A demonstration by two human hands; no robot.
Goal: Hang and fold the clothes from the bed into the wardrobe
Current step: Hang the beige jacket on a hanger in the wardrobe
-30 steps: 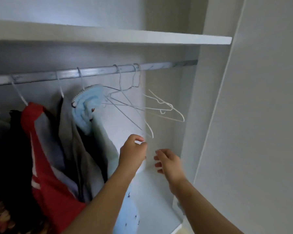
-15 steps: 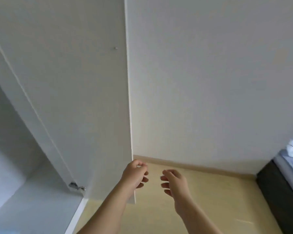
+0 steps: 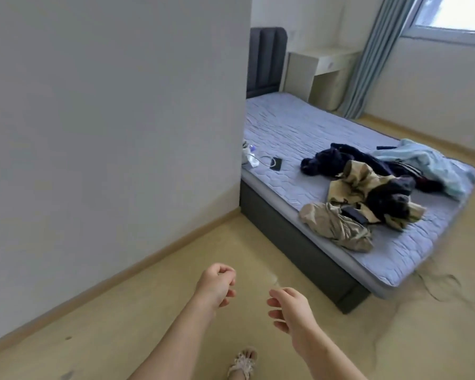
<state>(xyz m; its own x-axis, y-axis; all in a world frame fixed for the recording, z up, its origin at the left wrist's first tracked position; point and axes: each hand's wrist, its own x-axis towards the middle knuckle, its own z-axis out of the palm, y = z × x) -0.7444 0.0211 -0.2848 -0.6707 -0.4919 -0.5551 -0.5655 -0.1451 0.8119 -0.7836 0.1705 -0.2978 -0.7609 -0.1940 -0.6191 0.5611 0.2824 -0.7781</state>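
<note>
Head view: we hold our left hand (image 3: 215, 286) and right hand (image 3: 292, 315) loosely curled, grasping nothing; the clothes (image 3: 365, 187) lie heaped on the bed (image 3: 285, 124), well apart from us.

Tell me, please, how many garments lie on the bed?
4 distinguishable: navy garment in the middle of the bed, beige-and-black garment beside it, khaki garment at the near edge, light blue garment at the foot corner. The tangle may hide more.
</note>
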